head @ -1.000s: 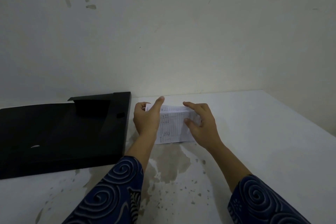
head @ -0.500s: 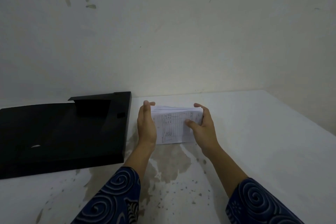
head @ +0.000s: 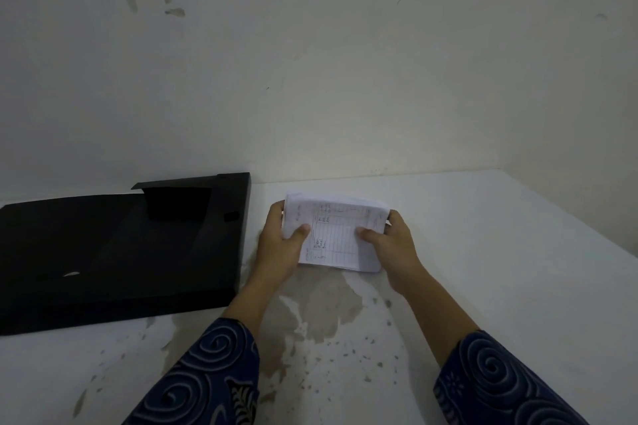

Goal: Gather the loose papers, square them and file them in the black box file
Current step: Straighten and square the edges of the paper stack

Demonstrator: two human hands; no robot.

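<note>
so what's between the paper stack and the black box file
In the head view, only the left hand gripping the stack of papers by its left edge, then a bare strip of white table up to the black box file.

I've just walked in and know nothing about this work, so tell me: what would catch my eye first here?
Most striking is the stack of papers held upright in the middle, gripped by the left hand and right hand at its sides. To its left the black box file lies open on the white table, which shows a worn brownish patch just below the papers.
</note>
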